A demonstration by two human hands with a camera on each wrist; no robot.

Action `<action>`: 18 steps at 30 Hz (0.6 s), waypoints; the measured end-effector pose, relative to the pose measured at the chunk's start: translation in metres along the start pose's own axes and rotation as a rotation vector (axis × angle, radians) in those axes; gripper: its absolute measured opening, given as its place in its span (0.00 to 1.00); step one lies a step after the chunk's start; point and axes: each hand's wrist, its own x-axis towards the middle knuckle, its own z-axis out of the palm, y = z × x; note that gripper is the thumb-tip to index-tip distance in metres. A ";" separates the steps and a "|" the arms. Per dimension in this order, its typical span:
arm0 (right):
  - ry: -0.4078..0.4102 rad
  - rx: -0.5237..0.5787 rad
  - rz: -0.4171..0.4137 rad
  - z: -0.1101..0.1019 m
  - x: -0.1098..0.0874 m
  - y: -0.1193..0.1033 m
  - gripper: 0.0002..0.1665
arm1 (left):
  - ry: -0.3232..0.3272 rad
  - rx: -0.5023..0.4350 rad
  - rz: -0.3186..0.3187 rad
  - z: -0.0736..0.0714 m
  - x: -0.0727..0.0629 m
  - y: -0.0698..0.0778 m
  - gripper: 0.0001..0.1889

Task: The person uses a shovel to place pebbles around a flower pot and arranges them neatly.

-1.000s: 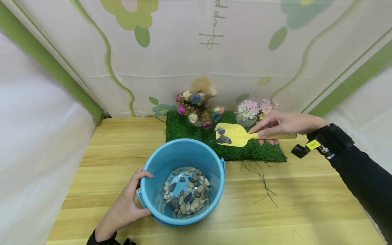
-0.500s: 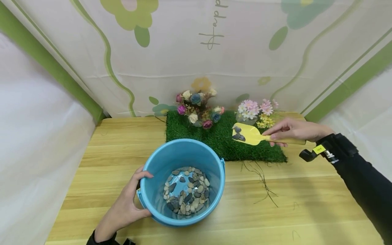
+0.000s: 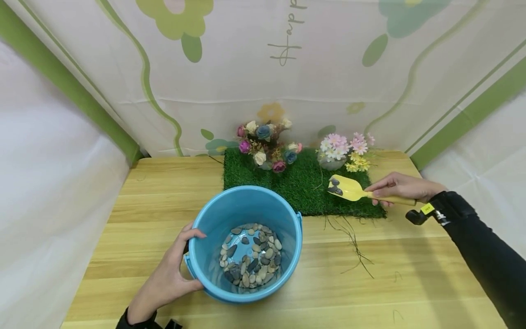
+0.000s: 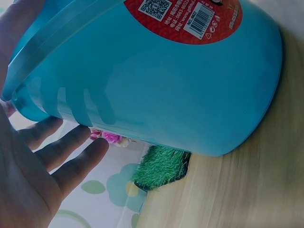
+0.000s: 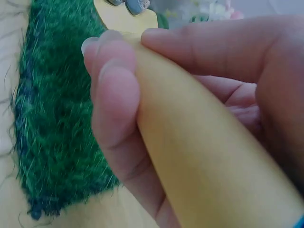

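My right hand (image 3: 396, 188) grips the wooden handle (image 5: 190, 123) of a small yellow shovel (image 3: 352, 188). Several dark grey pebbles (image 3: 334, 186) lie near the front edge of its blade, which is over the right part of a green artificial turf mat (image 3: 296, 196). On the left, my left hand (image 3: 172, 269) holds a blue bucket (image 3: 246, 194) by its rim, fingers on the outer wall and a fingertip over the edge. Grey and pale pebbles (image 3: 263, 260) cover much of the bucket's floor. The left wrist view shows the bucket's side (image 4: 156, 90) with those fingers along it.
Two artificial flower arrangements stand on the mat's back part: mixed roses (image 3: 263, 146) and pink, white and yellow daisies (image 3: 341, 148). Thin dark strands (image 3: 355, 249) lie on the wooden table (image 3: 328, 292). A printed curtain (image 3: 246, 82) hangs behind.
My right hand has moved the shovel to the right and then nearer to me, the pebbles still on its blade. The left hand and bucket have stayed in place.
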 end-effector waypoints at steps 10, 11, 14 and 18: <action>0.054 -0.013 0.046 -0.001 -0.002 0.016 0.28 | -0.003 -0.012 0.015 -0.001 0.001 -0.001 0.48; 0.060 -0.017 0.056 -0.001 -0.002 0.017 0.28 | -0.003 -0.012 0.011 -0.001 0.001 0.000 0.48; 0.070 -0.026 0.087 -0.001 0.000 0.016 0.29 | -0.006 -0.012 0.002 -0.001 0.001 0.001 0.48; 0.084 -0.031 0.126 -0.001 0.004 0.014 0.30 | -0.008 -0.006 -0.008 0.000 0.000 0.001 0.48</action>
